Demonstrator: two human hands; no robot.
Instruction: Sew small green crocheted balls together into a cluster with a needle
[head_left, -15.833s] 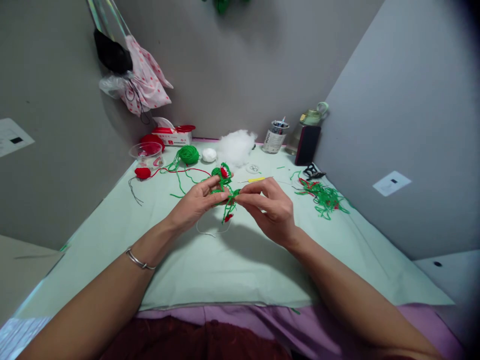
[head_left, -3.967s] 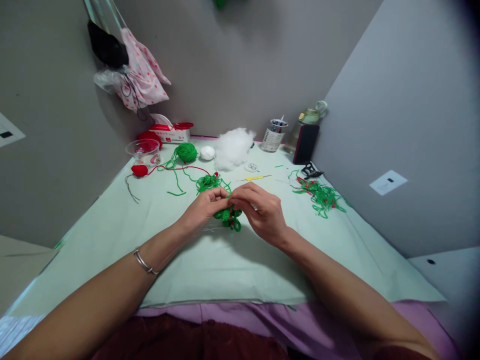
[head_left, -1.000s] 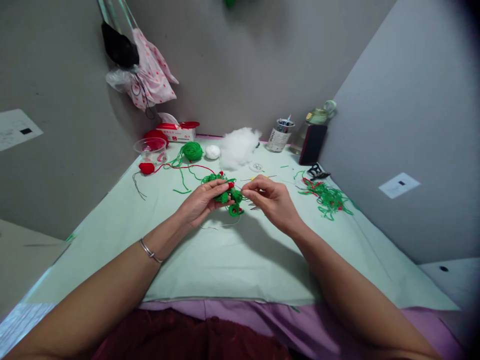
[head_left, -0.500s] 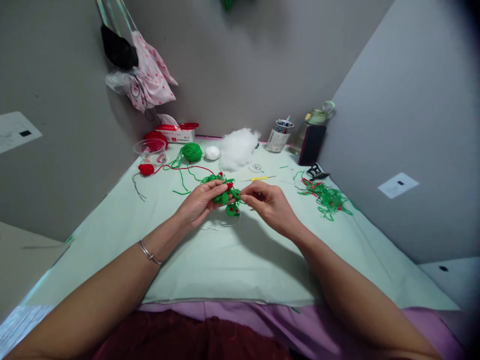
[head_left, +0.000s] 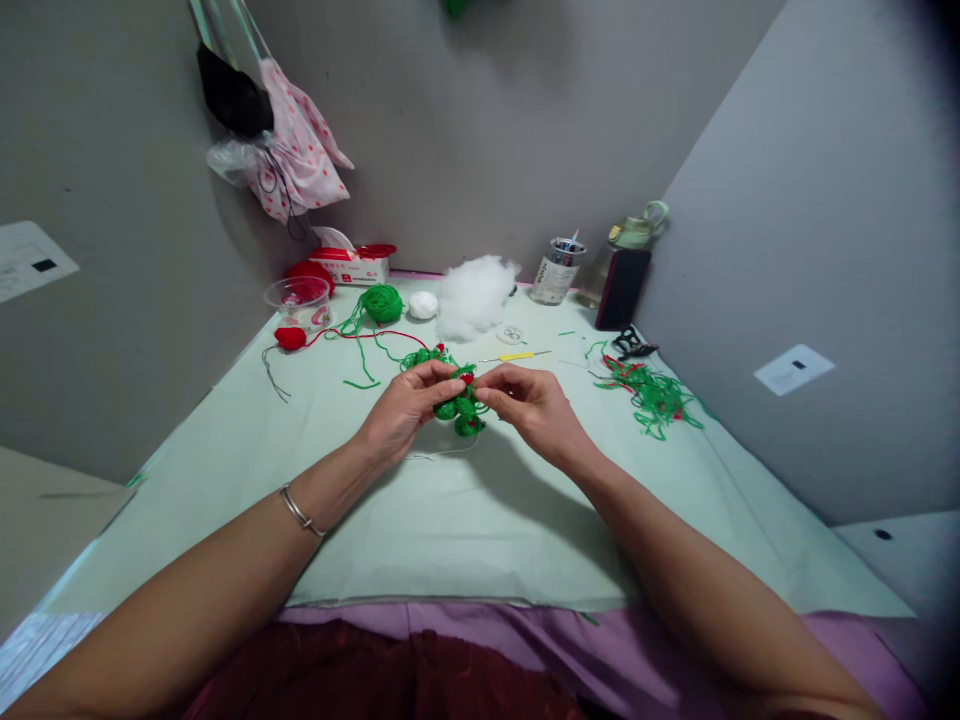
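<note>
A small green and red crocheted piece (head_left: 466, 408) is pinched between the thumb and fingers of my left hand (head_left: 409, 405), just above the middle of the table. My right hand (head_left: 529, 405) meets it from the right, thumb and forefinger pressed together at its edge; whatever lies between those fingertips is too small to make out. Part of the piece hangs below the fingers. More green crochet with a red bit (head_left: 426, 355) lies behind my left hand. A pale thread (head_left: 450, 453) trails on the table under the piece. Beyond my hands lies a yellow-handled crochet hook (head_left: 517, 356).
Along the back are a green yarn ball (head_left: 382, 303), a white ball (head_left: 423, 305), fluffy white stuffing (head_left: 476, 295), a can of tools (head_left: 556, 272) and a phone (head_left: 624, 290) against a bottle (head_left: 634, 232). Tangled yarn scraps (head_left: 660, 398) lie right; a clear tub (head_left: 300, 300) stands left.
My left hand has turned the crocheted piece, and its fingers now curl more behind it. The hanging part sits slightly lower. My right hand keeps its pinch, scarcely moved.
</note>
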